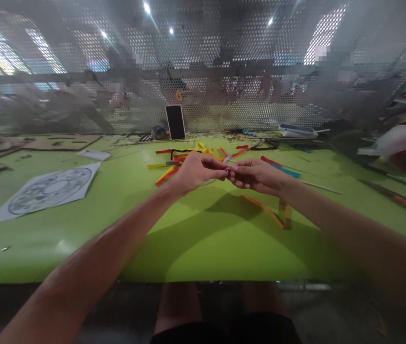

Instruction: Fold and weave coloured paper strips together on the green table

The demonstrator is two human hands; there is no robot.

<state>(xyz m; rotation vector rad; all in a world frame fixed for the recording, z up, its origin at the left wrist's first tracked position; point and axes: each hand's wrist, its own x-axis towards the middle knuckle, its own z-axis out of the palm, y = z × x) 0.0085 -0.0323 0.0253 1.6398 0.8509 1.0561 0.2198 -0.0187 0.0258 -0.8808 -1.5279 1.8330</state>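
Both hands meet over the middle of the green table. My left hand (203,169) pinches a small purple strip (227,159) between thumb and fingers. From the other side my right hand (253,173) grips the same strip, its fingertips touching those of the left. One end of the strip sticks up above the fingers; the rest is hidden in them. Behind the hands lies a loose heap of red, yellow and black strips (169,176). A bent orange strip (272,218) rests below my right hand, and a blue strip (289,171) lies beyond it.
A phone (176,122) leans upright against the perforated metal screen (210,91). At left are a paper with a printed round pattern (52,190) and cardboard pieces (59,142). A white tray-like object (298,131) stands at the back right. The green table (203,258) ends before my legs.
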